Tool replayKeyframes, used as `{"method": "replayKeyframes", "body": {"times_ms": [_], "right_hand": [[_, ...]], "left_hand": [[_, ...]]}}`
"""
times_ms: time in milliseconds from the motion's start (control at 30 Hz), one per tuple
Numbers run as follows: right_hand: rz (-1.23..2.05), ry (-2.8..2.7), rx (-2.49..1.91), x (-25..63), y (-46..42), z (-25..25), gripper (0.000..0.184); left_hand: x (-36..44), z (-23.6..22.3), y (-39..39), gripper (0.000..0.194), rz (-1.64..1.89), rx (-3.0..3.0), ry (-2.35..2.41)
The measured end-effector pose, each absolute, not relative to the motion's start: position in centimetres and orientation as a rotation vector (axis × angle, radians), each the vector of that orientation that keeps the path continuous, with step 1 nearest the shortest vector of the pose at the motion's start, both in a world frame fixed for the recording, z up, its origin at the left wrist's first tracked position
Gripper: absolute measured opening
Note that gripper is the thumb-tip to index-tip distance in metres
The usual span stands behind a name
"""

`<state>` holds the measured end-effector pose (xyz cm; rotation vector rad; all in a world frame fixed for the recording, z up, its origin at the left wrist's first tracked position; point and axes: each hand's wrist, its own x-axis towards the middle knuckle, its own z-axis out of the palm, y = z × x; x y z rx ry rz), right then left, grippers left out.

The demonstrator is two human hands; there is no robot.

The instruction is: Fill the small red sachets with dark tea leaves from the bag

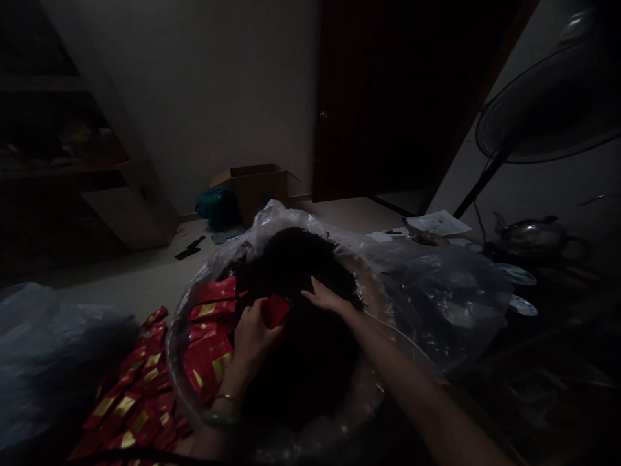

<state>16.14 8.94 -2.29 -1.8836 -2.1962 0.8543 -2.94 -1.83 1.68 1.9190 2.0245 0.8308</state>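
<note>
**Heap:** I've got a mound of dark dried leaves in the middle of a clear plastic bag; the bag is spread wide around it.

**Left grip:** clenched. Left hand grasps a red sachet at the heap's left edge. Bangle on that wrist.

**Right grip:** released. Right hand lies flat, fingers spread, on top of the heap, just beside the sachet.

**Sachets:** a spread of red-and-gold sachets lies left of the heap, and more run down toward the lower left. Can't tell which ones are inside the bag.

**Left edge:** dark plastic bag.

**Right side:** steel kettle, loose paper, stand fan.

**Floor:** cardboard box, open, with a teal bag against it.

**Back:** wooden door, shelf unit.
</note>
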Motion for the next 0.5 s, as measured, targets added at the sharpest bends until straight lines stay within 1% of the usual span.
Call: {"method": "replayKeyframes", "body": {"times_ms": [100, 233, 300, 333, 367, 400, 467, 500], "right_hand": [[0.846, -2.248, -1.916, 13.0, 8.1, -2.2, 0.073], [0.803, -2.362, -1.82, 10.7, 7.1, -1.4, 0.055], [0.748, -2.336, -1.797, 11.1, 8.1, -0.7, 0.054], [0.711, -2.294, -1.815, 11.6, 9.1, -0.3, 0.057], [0.608, -2.169, -1.87, 12.1, 10.4, -0.1, 0.062], [0.545, -2.03, -1.958, 12.8, 11.8, 0.1, 0.068], [0.602, -1.847, -2.084, 13.8, 14.7, 0.2, 0.088], [0.66, -1.815, -2.108, 14.2, 15.9, 0.1, 0.095]], "left_hand": [[-2.9, 1.5, -1.7, 0.049, 0.882, 1.904, 2.046], [-3.1, 1.2, -1.5, 0.049, 0.925, 1.898, 2.039], [-3.2, 1.2, -1.5, 0.05, 0.92, 1.897, 2.046], [-3.2, 1.1, -1.5, 0.051, 0.913, 1.899, 2.048], [-3.2, 1.1, -1.5, 0.05, 0.911, 1.901, 2.048], [-3.1, 1.0, -1.5, 0.051, 0.916, 1.905, 2.041], [-3.0, 0.8, -1.5, 0.053, 0.944, 1.917, 2.011], [-3.0, 0.7, -1.5, 0.057, 0.958, 1.923, 1.999]]}}
